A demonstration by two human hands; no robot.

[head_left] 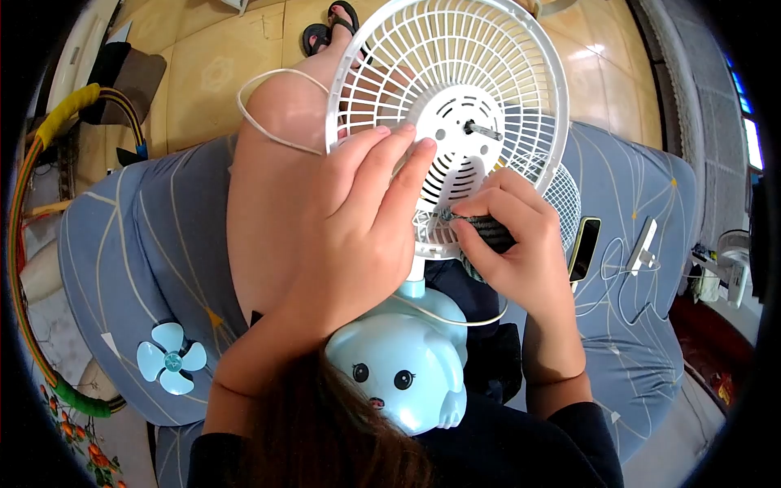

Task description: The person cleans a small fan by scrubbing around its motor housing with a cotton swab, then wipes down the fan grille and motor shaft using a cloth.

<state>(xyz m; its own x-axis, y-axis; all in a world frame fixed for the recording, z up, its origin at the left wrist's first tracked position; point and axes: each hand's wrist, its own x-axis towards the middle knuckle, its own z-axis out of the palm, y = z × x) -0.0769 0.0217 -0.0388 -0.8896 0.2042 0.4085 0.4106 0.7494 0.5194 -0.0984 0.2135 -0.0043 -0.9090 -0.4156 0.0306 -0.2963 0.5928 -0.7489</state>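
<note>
A small desk fan with a light-blue animal-shaped base (399, 366) rests against my lap, its white rear grille (561, 73) facing up. The bare metal shaft (486, 131) sticks out of the white motor cover (455, 110). My left hand (358, 203) lies with fingers stretched out and apart across the grille and the edge of the motor cover. At the lower part of the grille, my right hand (521, 236) pinches a dark striped cloth (492, 234), its tip touching the bars just below the cover. Part of the cloth is hidden by my fingers.
A light-blue fan blade (172, 359) lies on the grey patterned sofa (122, 276) at left. To the right are a round mesh grille (563, 199), a phone (584, 250) and a white power strip (643, 244). A hoop (24, 220) stands at far left.
</note>
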